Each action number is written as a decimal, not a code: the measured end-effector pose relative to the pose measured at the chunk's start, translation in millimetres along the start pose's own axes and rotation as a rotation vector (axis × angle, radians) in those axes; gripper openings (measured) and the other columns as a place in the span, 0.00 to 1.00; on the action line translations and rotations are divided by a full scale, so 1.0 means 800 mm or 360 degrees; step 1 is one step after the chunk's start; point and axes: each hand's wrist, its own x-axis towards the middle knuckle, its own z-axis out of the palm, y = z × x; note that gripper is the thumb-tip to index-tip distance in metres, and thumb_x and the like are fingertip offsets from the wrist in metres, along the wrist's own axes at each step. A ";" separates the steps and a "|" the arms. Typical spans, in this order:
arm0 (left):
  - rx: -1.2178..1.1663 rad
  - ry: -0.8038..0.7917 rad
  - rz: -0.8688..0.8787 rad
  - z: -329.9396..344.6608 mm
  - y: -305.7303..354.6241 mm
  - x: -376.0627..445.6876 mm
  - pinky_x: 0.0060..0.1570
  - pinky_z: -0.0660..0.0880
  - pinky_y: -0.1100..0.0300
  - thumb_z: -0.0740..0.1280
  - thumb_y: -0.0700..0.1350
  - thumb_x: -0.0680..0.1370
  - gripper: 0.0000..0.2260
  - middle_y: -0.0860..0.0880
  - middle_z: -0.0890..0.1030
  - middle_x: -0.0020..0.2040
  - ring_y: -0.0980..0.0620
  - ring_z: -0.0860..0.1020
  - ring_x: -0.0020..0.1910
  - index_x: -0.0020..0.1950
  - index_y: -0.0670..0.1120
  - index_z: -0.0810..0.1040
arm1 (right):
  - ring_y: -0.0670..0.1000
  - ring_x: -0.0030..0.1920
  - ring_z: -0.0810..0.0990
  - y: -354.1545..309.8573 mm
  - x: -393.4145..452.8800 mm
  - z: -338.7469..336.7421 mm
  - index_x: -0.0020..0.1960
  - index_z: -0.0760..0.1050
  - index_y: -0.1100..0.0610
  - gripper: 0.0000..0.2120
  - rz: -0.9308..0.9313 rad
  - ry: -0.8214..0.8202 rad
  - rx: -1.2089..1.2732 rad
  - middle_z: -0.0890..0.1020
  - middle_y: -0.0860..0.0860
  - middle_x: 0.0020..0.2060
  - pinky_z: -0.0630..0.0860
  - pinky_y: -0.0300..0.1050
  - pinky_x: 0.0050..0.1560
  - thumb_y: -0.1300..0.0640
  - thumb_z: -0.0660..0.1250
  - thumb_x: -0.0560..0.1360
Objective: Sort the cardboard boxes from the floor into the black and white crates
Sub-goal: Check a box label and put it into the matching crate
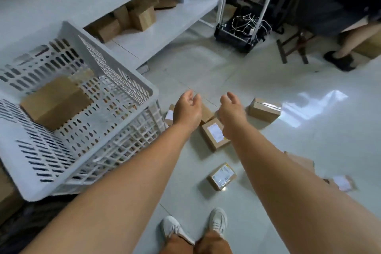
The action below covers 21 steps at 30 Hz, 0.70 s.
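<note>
Both my arms reach forward over the floor. My left hand [187, 109] and my right hand [232, 112] hang side by side with loosely curled fingers and hold nothing. Below them lie several small cardboard boxes: a labelled box [214, 136] under my right wrist, a plain box [265, 109] to the right, and a labelled box [222, 175] nearer my feet. More boxes sit partly hidden behind my hands and right forearm. The white crate [123, 97] stands at my left with a cardboard box [55, 102] inside. No black crate is clearly in view.
White shelving [165, 27] at the back left carries several cardboard boxes. A black hand cart with cables [241, 31] stands behind the pile. Another person's leg and dark shoe [340, 60] are at the far right beside a stool. My white shoes [193, 229] are below.
</note>
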 end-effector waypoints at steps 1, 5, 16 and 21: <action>0.0004 -0.0027 -0.0033 0.016 -0.006 0.003 0.58 0.63 0.66 0.57 0.47 0.83 0.21 0.46 0.69 0.72 0.51 0.69 0.69 0.74 0.43 0.64 | 0.51 0.53 0.74 0.009 0.010 -0.013 0.74 0.64 0.49 0.22 0.0027 0.0012 0.0031 0.74 0.51 0.61 0.72 0.42 0.50 0.53 0.56 0.80; 0.0066 -0.0121 -0.0144 0.077 -0.043 0.014 0.59 0.64 0.63 0.57 0.48 0.82 0.21 0.47 0.71 0.71 0.50 0.71 0.68 0.74 0.44 0.65 | 0.51 0.51 0.73 0.054 0.055 -0.060 0.75 0.64 0.49 0.22 0.0111 0.0091 0.0053 0.74 0.52 0.61 0.72 0.46 0.48 0.51 0.56 0.81; 0.0227 -0.0389 -0.0522 0.214 -0.200 0.046 0.58 0.64 0.61 0.56 0.50 0.82 0.22 0.51 0.70 0.72 0.52 0.70 0.66 0.75 0.49 0.62 | 0.48 0.43 0.71 0.248 0.158 -0.137 0.72 0.65 0.45 0.21 0.0560 0.0290 0.0059 0.72 0.48 0.48 0.68 0.39 0.38 0.48 0.57 0.80; 0.0301 -0.0460 -0.0685 0.256 -0.283 0.063 0.64 0.63 0.57 0.55 0.51 0.82 0.23 0.50 0.67 0.74 0.49 0.66 0.71 0.76 0.50 0.60 | 0.45 0.35 0.68 0.333 0.192 -0.147 0.74 0.64 0.48 0.23 0.0684 0.0339 0.0101 0.71 0.49 0.52 0.66 0.39 0.34 0.49 0.57 0.80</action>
